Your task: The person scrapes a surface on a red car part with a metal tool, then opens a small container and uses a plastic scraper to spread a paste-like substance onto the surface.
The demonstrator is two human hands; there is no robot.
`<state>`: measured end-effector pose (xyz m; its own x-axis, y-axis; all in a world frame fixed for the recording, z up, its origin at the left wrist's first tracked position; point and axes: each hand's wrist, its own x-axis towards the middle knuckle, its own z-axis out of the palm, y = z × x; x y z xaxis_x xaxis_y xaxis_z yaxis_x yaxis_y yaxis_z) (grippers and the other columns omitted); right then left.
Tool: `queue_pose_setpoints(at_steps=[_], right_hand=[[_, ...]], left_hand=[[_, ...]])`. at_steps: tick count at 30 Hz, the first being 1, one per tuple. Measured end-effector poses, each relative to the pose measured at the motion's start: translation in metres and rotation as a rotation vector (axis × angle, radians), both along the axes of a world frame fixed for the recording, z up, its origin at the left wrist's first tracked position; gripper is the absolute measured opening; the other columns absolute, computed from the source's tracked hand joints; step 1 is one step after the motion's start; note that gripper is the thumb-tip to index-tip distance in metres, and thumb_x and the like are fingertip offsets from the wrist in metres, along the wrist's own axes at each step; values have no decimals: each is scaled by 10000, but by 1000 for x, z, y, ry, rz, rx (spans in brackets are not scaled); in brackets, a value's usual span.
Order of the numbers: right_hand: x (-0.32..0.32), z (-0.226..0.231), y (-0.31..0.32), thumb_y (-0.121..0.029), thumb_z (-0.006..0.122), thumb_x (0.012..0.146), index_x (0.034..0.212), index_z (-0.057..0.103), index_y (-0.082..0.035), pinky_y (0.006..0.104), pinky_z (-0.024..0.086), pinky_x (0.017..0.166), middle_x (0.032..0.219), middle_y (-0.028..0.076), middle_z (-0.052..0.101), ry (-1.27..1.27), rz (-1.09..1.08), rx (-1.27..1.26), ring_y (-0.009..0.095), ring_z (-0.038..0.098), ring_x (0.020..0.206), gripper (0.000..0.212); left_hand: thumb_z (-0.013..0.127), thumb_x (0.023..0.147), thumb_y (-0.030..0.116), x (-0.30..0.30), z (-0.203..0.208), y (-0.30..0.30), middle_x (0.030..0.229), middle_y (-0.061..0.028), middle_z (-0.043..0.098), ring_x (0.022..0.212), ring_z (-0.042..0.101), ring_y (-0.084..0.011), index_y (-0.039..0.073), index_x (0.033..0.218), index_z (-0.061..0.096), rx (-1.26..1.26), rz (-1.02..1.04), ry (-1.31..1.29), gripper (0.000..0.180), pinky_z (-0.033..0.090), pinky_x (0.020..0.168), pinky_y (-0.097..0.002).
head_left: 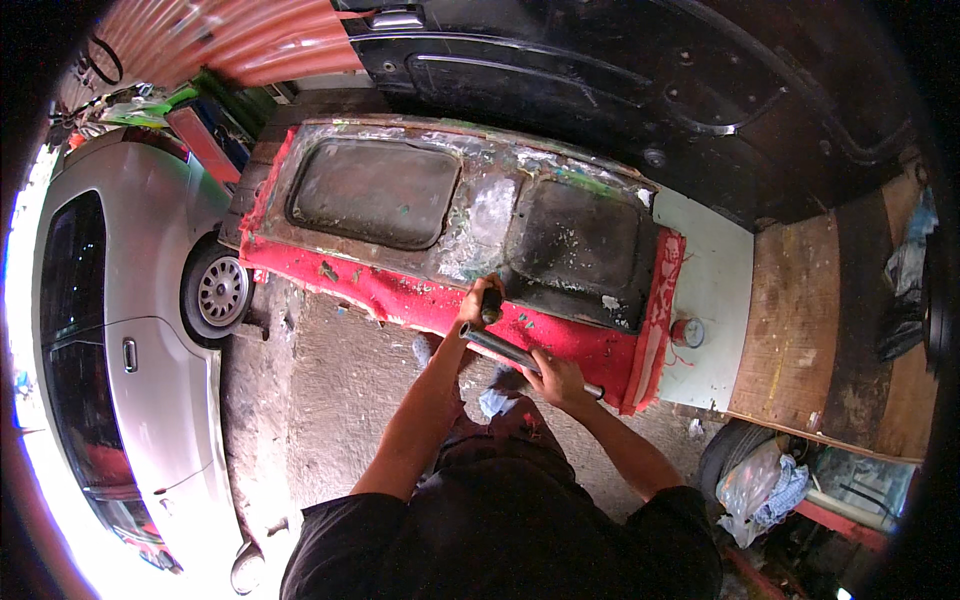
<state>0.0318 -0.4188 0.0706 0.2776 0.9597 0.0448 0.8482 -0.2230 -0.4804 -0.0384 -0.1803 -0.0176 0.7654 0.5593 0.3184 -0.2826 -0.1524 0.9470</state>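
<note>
A worn metal panel [491, 212] with two rounded recessed areas lies on a red cloth [400, 290], its pale and green paint patchy and flaking. At the panel's near edge, my left hand [476, 300] is closed around a dark, rounded tool handle [491, 306]. My right hand [556, 379] grips a grey metal tube [505, 346], which slants from near my left wrist down past my right fingers. Whether the tube and the dark handle join is hidden. Small paint flakes are scattered over the cloth.
A silver car [150, 240] stands close on the left. Behind the panel is a large black metal sheet [560, 80]. To the right, a small tin [687, 333] sits on a pale board [715, 300] beside wooden planks [800, 320]. A tyre [730, 450] and plastic bag [748, 480] lie below.
</note>
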Motion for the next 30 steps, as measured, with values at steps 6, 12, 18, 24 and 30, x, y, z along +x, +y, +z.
queue_pose_setpoints(at_steps=[6, 12, 18, 24, 30], right_hand=[[12, -4, -1, -361, 648, 879, 1131, 555, -81, 438, 527, 508, 861, 115, 650, -106, 73, 159, 304, 662, 640, 388], [18, 12, 3, -301, 658, 872, 1139, 528, -49, 439, 512, 509, 783, 113, 639, -161, 58, 48, 301, 648, 621, 390], [9, 24, 6, -284, 663, 874, 1093, 541, -30, 429, 513, 571, 779, 117, 637, 56, 12, 239, 299, 663, 690, 357], [8, 18, 3, -267, 666, 874, 1085, 541, -32, 452, 504, 559, 800, 133, 642, 82, -24, 73, 325, 659, 690, 340], [4, 8, -6, -268, 653, 884, 1042, 549, -50, 474, 487, 529, 755, 142, 626, 103, -45, 129, 345, 645, 651, 289]], left_hand=[[536, 846, 243, 0, -11, 5, 801, -50, 500, 650, 463, -170, 81, 850, 481, -374, -95, 95, 170, 414, 543, -311], [686, 692, 42, 2, -15, 14, 819, -64, 514, 665, 467, -191, 77, 916, 460, 72, 60, 255, 321, 419, 574, -315], [652, 738, 139, -8, 14, 6, 841, -80, 531, 676, 508, -191, 82, 966, 445, -103, -39, 31, 313, 437, 600, -304], [385, 929, 448, -8, 26, -3, 642, -30, 487, 469, 472, -146, 94, 819, 534, -649, -115, 409, 400, 402, 416, -303], [443, 908, 447, 0, 4, 13, 634, -26, 501, 483, 491, -145, 94, 789, 571, -607, -162, 377, 394, 422, 427, -296]])
